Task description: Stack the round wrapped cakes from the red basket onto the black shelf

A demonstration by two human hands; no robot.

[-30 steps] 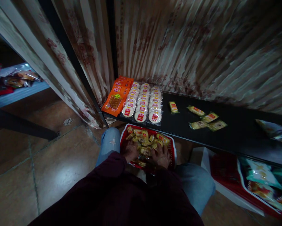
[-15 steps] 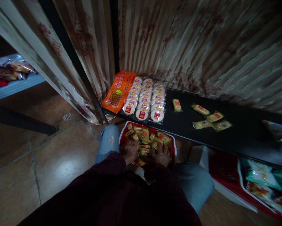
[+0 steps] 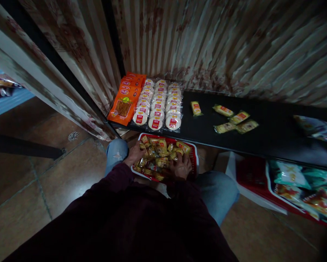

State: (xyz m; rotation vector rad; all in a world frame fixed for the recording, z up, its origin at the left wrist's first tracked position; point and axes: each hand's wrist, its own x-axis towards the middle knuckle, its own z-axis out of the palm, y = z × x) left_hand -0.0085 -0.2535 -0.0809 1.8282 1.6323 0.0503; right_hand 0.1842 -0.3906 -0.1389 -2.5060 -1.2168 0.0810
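Right hand [image 3: 182, 168], fingers spread, over packs [image 3: 163, 162]; left hand [image 3: 134, 154] at basket [image 3: 197, 161] edge, grip too dim for us to tell. Leaning one-sided could spill packs.

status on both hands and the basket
left hand at basket's left side; right hand among yellow packets, grip unclear; red basket between knees, shelf edge just beyond

- You are in what looks like a small snack shop.
- Before you, a low black shelf [image 3: 274, 125] displays orange packets [image 3: 123, 105] and rows of round white snacks [image 3: 157, 105].
- Baskets of wrapped snacks [image 3: 160, 146] sit on tiled floor [image 3: 70, 171].
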